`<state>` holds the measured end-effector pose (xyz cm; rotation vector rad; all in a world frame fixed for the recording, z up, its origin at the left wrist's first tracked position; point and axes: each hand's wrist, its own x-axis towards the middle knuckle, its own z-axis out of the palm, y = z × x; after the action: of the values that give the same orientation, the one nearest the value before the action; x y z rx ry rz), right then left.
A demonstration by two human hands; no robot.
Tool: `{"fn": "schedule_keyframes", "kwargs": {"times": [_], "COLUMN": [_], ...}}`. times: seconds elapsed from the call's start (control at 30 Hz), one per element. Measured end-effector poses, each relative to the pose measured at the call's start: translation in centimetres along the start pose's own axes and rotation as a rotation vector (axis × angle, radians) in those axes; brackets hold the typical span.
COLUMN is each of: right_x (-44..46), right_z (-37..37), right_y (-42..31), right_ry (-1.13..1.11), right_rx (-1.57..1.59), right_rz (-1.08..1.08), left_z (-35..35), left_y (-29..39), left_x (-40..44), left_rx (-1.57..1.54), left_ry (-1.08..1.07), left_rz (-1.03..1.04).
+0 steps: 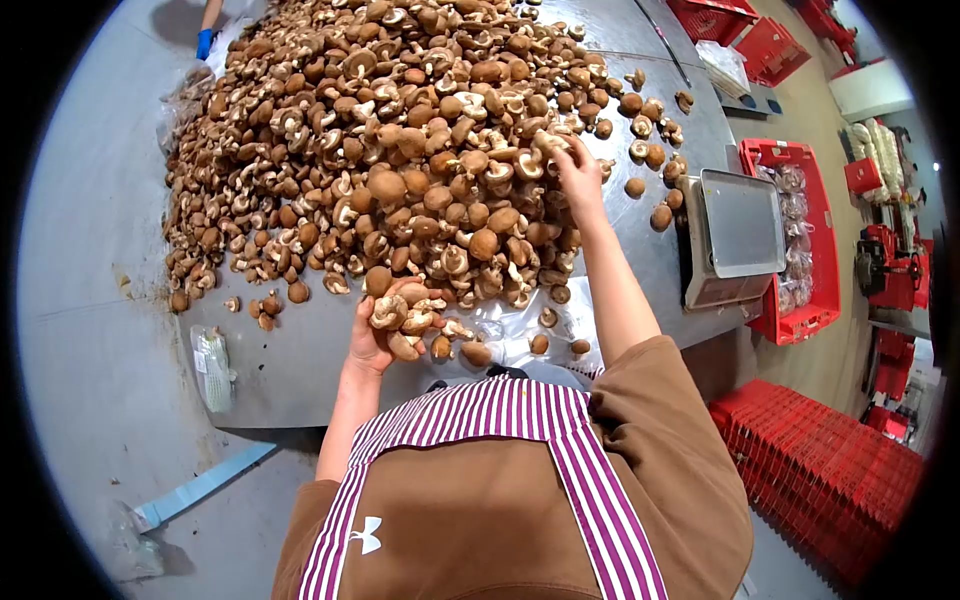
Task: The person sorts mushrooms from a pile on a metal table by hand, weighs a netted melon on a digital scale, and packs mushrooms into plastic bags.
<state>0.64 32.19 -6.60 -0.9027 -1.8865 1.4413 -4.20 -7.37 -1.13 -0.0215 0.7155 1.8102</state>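
Note:
A large heap of brown shiitake mushrooms (330, 130) covers much of the metal table (290, 370). Near the front edge of the heap, my left hand (368, 345) is curled around several shiitake mushrooms (390, 312), their pale stems and undersides showing. My right hand (580, 180) reaches to the right side of the heap, its fingers bent against a pale-looking mushroom (549, 144) at the fingertips. Between my body and the heap lies a clear plastic bag (575, 322), with a few loose mushrooms on and beside it.
A weighing scale (742, 225) stands at the table's right edge, beside a red crate (822, 250) of packed bags. Stacked red crates (820, 470) are at lower right. A wrapped packet (212, 365) lies at the left corner. Another person's blue-gloved hand (205, 44) shows at top left.

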Motion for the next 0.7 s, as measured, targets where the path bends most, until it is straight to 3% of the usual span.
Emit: {"fn": "schedule_keyframes", "kwargs": {"times": [0.03, 0.1, 0.17, 0.33, 0.43, 0.5, 0.57, 0.63, 0.7], "right_x": [-0.7, -1.2, -2.3, -5.3, -8.1, -11.2, -15.1, -19.4, -22.9], "right_z": [-0.5, -1.3, -2.4, -3.5, -3.4, -2.5, -1.1, -1.1, -0.3], "right_y": [-1.5, -0.9, -1.2, -1.8, -3.2, -5.0, -5.5, -8.8, -7.6], "right_ry": [-0.030, -0.009, -0.162, -0.214, -0.261, -0.365, -0.413, -0.673, -0.833], "right_rx": [0.233, 0.415, 0.739, 0.919, 0.793, 0.646, 0.321, 0.081, 0.204], "right_rz": [0.311, 0.374, 0.566, 0.719, 0.680, 0.546, 0.445, 0.414, 0.207], "left_z": [0.0, -0.2, -0.4, 0.8, 1.5, 2.1, 1.4, 2.1, 1.6], "left_y": [-0.2, -0.7, -1.3, -2.8, -3.8, -4.4, -6.2, -7.3, -8.8], "left_x": [-0.3, -1.1, -1.4, -2.1, -2.1, -2.3, -2.7, -3.6, -4.6], "left_rx": [0.004, -0.013, -0.030, -0.045, -0.042, -0.027, -0.075, 0.025, -0.007], "left_ry": [-0.003, 0.005, 0.010, 0.021, -0.005, 0.016, 0.022, 0.101, 0.160], "left_rz": [0.013, 0.017, 0.020, 0.052, 0.033, -0.006, -0.004, -0.021, -0.040]}}
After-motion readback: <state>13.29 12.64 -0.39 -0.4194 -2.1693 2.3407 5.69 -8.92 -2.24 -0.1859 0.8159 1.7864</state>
